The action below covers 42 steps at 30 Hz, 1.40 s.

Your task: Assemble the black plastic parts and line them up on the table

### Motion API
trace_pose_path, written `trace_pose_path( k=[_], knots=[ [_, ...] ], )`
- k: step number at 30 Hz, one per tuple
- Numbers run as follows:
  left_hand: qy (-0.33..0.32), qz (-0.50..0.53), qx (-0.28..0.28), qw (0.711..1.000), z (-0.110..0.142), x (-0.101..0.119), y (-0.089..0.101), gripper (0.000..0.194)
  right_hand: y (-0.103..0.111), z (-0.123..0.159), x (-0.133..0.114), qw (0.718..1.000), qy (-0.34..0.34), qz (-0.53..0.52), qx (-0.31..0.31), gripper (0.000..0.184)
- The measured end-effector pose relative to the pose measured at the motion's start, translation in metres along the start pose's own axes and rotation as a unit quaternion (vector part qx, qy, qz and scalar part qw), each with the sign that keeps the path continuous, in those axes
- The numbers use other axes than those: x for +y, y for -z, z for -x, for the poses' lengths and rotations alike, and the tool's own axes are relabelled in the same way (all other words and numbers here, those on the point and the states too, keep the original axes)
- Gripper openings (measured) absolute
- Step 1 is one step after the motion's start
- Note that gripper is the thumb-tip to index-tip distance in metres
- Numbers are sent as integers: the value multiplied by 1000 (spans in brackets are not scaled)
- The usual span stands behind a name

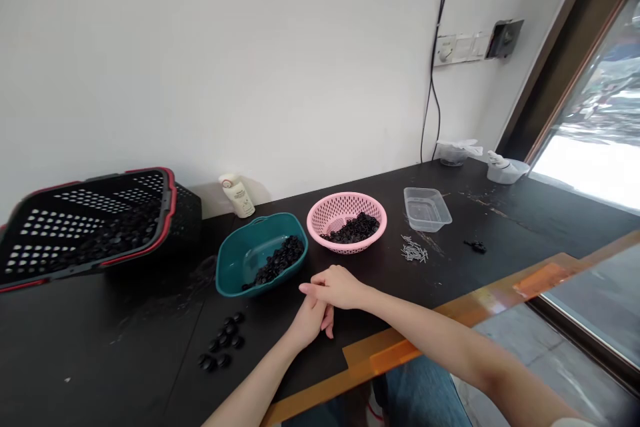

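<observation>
My left hand point(309, 322) and my right hand point(340, 285) meet above the dark table, just in front of the teal basin. The right hand lies across the top of the left, its thumb pointing left. Fingers on both hands are curled; whatever they may hold is hidden. Nearest to them is the teal basin point(235, 263), with a heap of small black parts point(280, 260) in its right side. Behind stands a pink basket point(345, 200) holding small black pieces point(356, 229). Several round black parts point(225, 340) lie on the table left of my hands.
At left, a black basket point(173, 203) with red edging lies tipped, black parts inside. A white bottle point(237, 196) leans by the wall. Rightward are a clear tray point(427, 210), thin metal pins point(414, 250), a small black cluster point(476, 246) and two tubs. Orange tape point(395, 355) lines the front edge.
</observation>
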<state>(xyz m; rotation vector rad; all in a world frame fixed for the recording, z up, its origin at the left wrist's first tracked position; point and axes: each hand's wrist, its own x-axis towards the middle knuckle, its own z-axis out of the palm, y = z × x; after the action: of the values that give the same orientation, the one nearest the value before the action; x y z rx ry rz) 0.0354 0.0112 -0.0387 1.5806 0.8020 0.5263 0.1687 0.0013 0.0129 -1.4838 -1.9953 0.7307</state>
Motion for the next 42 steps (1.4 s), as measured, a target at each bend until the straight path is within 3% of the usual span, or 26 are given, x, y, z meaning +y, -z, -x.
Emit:
trace_pose_path(
  k=[10,17,19,24,27,30,33,38,42],
  knots=[
    [27,73,-38,996,-6,-2,3,53,-11,1,3,989,-85,-124,11,51],
    [16,154,-25,988,-6,3,-1,41,-13,3,6,983,-89,-160,16,55],
    [24,227,-37,973,-8,7,3,39,-9,2,10,981,-69,-174,50,59],
    [60,397,-118,908,-5,22,15,31,-2,-2,23,954,8,-209,216,57],
    [71,430,-119,892,-2,29,19,35,-5,-6,27,945,20,-283,165,53],
    [75,401,-97,908,-2,31,20,34,-13,-7,28,934,-17,-348,82,50],
    [52,346,-55,935,-4,28,18,34,-17,-7,23,919,-49,-388,47,48],
    [3,282,11,959,-6,20,9,43,-20,-4,16,902,-60,-427,31,44],
    [-16,193,33,980,-4,17,2,47,-25,-3,21,904,-49,-423,43,45]
  ],
)
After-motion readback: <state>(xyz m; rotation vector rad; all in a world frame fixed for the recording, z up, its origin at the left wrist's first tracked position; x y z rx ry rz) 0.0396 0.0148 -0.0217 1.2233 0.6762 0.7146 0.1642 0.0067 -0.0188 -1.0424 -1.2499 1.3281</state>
